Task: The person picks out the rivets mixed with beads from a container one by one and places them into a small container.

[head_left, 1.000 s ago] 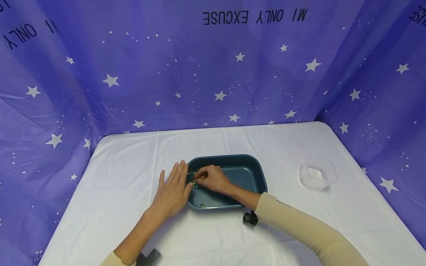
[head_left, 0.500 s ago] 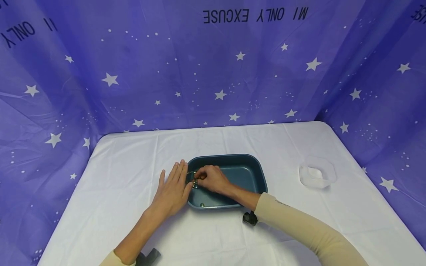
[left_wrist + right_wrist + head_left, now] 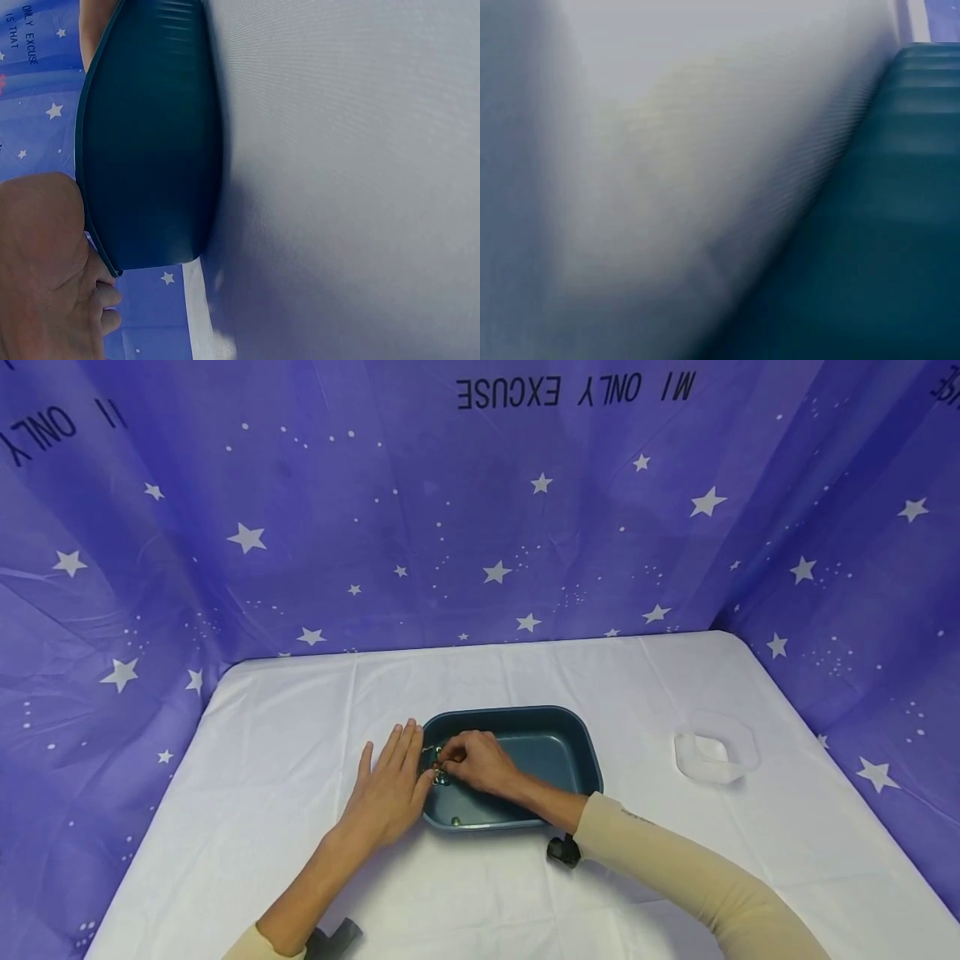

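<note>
A dark teal rectangular tray (image 3: 543, 752) sits on the white-covered table. My left hand (image 3: 388, 785) rests along its left rim, fingers extended and spread. In the left wrist view, the heel of that hand lies at the tray's edge, above the tray's outer wall (image 3: 150, 135). My right hand (image 3: 480, 762) reaches inside over the front rim, with curled fingers and thumb among several small shiny marbles (image 3: 441, 778) at the left end. I cannot tell whether a marble is between the fingertips. A lone greenish marble (image 3: 456, 821) lies near the front wall.
A clear plastic container (image 3: 716, 750) stands to the right on the white tablecloth (image 3: 637, 693). A purple curtain with white stars (image 3: 480, 527) hangs behind and at both sides. The tray's side wall (image 3: 885, 247) fills the lower right of the right wrist view.
The right fingertips shift slightly among the marbles at the tray's left end. The left hand and the tray keep their places.
</note>
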`<state>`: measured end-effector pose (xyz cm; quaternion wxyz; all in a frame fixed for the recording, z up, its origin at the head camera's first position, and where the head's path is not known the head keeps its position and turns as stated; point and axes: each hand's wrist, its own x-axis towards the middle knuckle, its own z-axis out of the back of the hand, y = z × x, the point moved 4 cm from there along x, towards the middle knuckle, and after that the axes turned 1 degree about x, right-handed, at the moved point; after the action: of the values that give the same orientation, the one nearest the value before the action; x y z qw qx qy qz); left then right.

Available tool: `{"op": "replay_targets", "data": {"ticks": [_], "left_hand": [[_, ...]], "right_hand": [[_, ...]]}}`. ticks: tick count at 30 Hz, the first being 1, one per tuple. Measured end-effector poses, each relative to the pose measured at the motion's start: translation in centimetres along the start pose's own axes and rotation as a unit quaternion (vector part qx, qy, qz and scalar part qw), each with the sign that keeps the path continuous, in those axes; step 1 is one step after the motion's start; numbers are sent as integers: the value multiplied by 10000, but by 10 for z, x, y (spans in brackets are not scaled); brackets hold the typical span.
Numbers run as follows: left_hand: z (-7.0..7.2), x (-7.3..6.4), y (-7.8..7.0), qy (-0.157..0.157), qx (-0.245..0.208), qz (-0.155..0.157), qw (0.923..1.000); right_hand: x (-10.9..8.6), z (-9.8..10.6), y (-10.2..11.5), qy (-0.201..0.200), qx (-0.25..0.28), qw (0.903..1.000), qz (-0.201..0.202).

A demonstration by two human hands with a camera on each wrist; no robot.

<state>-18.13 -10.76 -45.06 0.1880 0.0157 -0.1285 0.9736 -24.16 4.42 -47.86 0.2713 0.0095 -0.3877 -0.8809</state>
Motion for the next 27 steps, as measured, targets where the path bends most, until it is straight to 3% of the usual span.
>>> {"op": "replay_targets", "data": {"ticks": [8,18,27], "left_hand": [[-1,1,-2,82,23,-29,10000],[-1,1,-2,67,-7,10,10000],[1,0,-1,9,-34,66,10000]], "right_hand": [[-2,13,0,-255,308,9991,-143],[-10,34,1,-192,1006,9934,-515],[-19,61,4,-534,1456,9874,-311]]}}
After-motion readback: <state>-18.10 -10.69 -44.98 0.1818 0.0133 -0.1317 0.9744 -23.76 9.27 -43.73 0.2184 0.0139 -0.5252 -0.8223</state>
